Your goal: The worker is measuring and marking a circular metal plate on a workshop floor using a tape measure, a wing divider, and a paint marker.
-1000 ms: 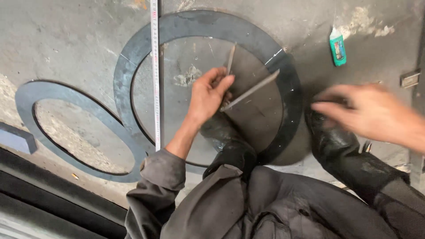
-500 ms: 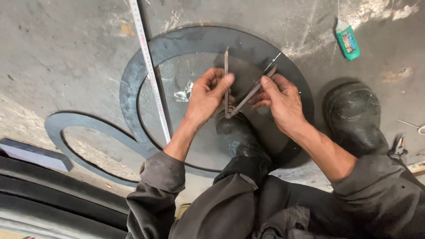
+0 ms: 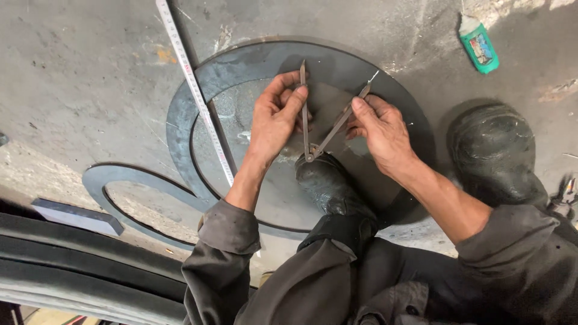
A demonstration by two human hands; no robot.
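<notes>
Both hands share one divider (image 3: 319, 126): the left hand (image 3: 277, 117) pinches the near-upright leg between closed fingers, and the right hand (image 3: 379, 129) grips the slanted leg, holding the two points spread. It sits over the inner opening of the big steel ring (image 3: 415, 120) on the floor (image 3: 84, 72), hinge just above a boot (image 3: 328, 183) planted inside the ring, with a tape measure (image 3: 195, 90) stretched across the ring's left side.

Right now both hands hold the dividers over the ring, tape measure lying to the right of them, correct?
Not quite. Both hands, left and right, hold the dividers over the ring, but the head view shows the tape measure lying to their left.
</notes>
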